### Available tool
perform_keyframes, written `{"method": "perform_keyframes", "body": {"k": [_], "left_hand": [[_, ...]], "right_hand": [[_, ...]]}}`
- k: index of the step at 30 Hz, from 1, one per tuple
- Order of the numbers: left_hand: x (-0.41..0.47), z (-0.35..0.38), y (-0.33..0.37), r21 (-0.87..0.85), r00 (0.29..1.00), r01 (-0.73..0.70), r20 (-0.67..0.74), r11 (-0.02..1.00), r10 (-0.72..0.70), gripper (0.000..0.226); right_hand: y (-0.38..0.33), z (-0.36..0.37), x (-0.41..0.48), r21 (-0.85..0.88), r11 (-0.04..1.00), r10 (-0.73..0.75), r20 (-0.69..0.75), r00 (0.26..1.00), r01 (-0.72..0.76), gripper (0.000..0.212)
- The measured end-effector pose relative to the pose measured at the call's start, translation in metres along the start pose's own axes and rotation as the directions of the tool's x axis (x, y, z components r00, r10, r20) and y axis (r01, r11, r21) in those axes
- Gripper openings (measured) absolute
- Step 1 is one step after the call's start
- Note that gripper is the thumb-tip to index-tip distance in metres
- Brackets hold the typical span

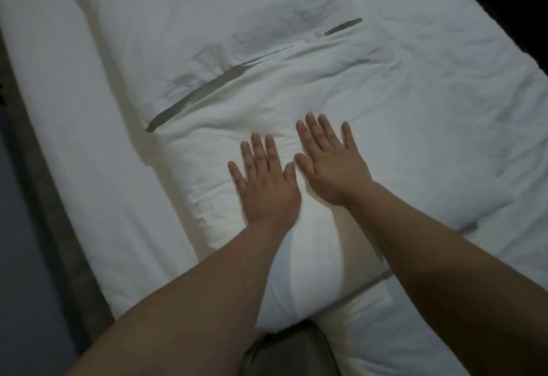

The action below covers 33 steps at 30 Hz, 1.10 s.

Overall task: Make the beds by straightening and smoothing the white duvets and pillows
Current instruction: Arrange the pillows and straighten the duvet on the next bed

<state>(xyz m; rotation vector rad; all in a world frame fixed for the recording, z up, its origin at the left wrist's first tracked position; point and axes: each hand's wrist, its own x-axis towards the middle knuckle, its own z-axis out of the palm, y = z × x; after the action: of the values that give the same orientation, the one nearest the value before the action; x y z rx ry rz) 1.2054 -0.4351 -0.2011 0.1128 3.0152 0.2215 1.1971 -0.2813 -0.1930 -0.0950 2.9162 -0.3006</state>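
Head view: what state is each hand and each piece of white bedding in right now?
Left hand: open, fingers spread, flat on the near pillow.
Right hand: open, fingers spread, flat on the same pillow, beside the left hand.
Near pillow: puffy, creased towards its right side.
Far pillow: lying flat, wrinkled near the dark gap between the two pillows.
Sheet: uncovered strip at left, smooth.
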Motion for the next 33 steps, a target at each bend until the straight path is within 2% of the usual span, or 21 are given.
{"method": "perform_keyframes", "body": {"k": [3, 6, 9, 11, 12, 13, 15, 17, 21, 23, 26, 30, 31, 32, 33], "left_hand": [[-0.016, 0.010, -0.037, 0.072, 0.996, -0.085, 0.047, 0.994, 0.082, 0.066], [-0.012, 0.017, -0.092, 0.162, 0.999, -0.026, 0.050, 0.987, 0.018, 0.068], [-0.005, 0.012, -0.117, 0.140, 0.977, 0.172, 0.102, 0.975, -0.187, 0.071], [-0.014, 0.002, -0.094, 0.053, 0.924, 0.357, 0.126, 0.933, -0.360, 0.074], [-0.025, -0.002, -0.073, 0.007, 0.923, 0.365, 0.124, 0.931, -0.363, 0.075], [-0.042, -0.004, -0.051, -0.019, 0.947, 0.299, 0.126, 0.954, -0.294, 0.075], [-0.084, 0.002, -0.015, -0.007, 0.989, 0.066, 0.129, 0.998, -0.065, 0.073], [-0.109, 0.011, -0.007, -0.001, 0.989, -0.032, 0.141, 0.999, 0.032, 0.072], [-0.104, 0.032, -0.045, 0.061, 0.984, -0.127, 0.133, 0.990, 0.118, 0.069], [-0.101, 0.037, -0.065, 0.090, 0.993, -0.030, 0.118, 0.996, 0.019, 0.071], [-0.100, 0.042, -0.076, 0.089, 0.987, 0.101, 0.114, 0.991, -0.111, 0.074], [-0.107, 0.032, -0.054, 0.050, 0.973, 0.213, 0.077, 0.976, -0.216, 0.077], [-0.116, 0.027, -0.041, 0.024, 0.986, 0.149, 0.072, 0.988, -0.151, 0.077], [-0.130, 0.023, -0.025, -0.007, 0.997, 0.006, 0.079, 1.000, -0.005, 0.077], [-0.146, 0.019, -0.008, -0.045, 0.979, -0.171, 0.102, 0.984, 0.175, 0.075]], "right_hand": [[0.024, 0.008, -0.025, -0.089, 0.996, 0.034, 0.033, 0.999, -0.031, 0.064], [0.068, 0.008, -0.034, -0.117, 0.965, 0.235, -0.006, 0.972, -0.234, 0.067], [0.079, 0.004, -0.029, -0.061, 0.897, 0.439, 0.004, 0.898, -0.438, 0.074], [0.053, 0.001, -0.031, -0.010, 0.889, 0.458, 0.029, 0.888, -0.458, 0.075], [0.036, 0.000, -0.037, 0.010, 0.909, 0.416, 0.044, 0.908, -0.417, 0.074], [0.019, 0.002, -0.049, 0.014, 0.943, 0.331, 0.059, 0.942, -0.333, 0.072], [-0.006, 0.008, -0.083, -0.028, 0.992, 0.124, 0.071, 0.990, -0.122, 0.067], [0.000, 0.020, -0.117, -0.099, 0.995, 0.035, 0.047, 0.998, -0.030, 0.063], [0.062, 0.034, -0.151, -0.194, 0.975, 0.116, 0.005, 0.993, -0.112, 0.062], [0.103, 0.033, -0.152, -0.198, 0.962, 0.197, 0.014, 0.980, -0.191, 0.063], [0.151, 0.031, -0.149, -0.147, 0.900, 0.413, -0.009, 0.911, -0.409, 0.066], [0.145, 0.035, -0.145, -0.077, 0.842, 0.534, -0.026, 0.845, -0.534, 0.067], [0.136, 0.034, -0.147, -0.039, 0.834, 0.549, -0.043, 0.835, -0.550, 0.067], [0.124, 0.032, -0.149, -0.008, 0.843, 0.537, -0.064, 0.841, -0.538, 0.067], [0.110, 0.031, -0.152, 0.009, 0.875, 0.483, -0.089, 0.871, -0.484, 0.067]]}}
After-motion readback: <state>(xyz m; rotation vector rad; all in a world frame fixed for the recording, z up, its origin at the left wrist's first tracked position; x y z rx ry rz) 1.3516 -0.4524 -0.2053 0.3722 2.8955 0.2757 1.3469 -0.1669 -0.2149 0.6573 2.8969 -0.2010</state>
